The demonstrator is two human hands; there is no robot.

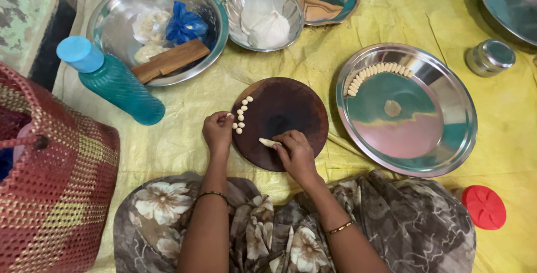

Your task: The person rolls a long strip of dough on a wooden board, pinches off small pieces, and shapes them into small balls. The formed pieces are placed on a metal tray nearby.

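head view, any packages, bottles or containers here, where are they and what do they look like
Bottle: lying left of the board, teal with light blue cap.
Blue bag: crumpled in the upper-left steel bowl.
White bag: in the small top bowl.
Tin: right, small, round, steel.
Red lid: lower right, round.

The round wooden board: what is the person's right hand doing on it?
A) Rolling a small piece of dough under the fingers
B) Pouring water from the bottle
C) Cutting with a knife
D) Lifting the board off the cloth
A: the right hand presses its fingers on a small pale dough roll lying on the wooden board, with no knife or bottle in hand.
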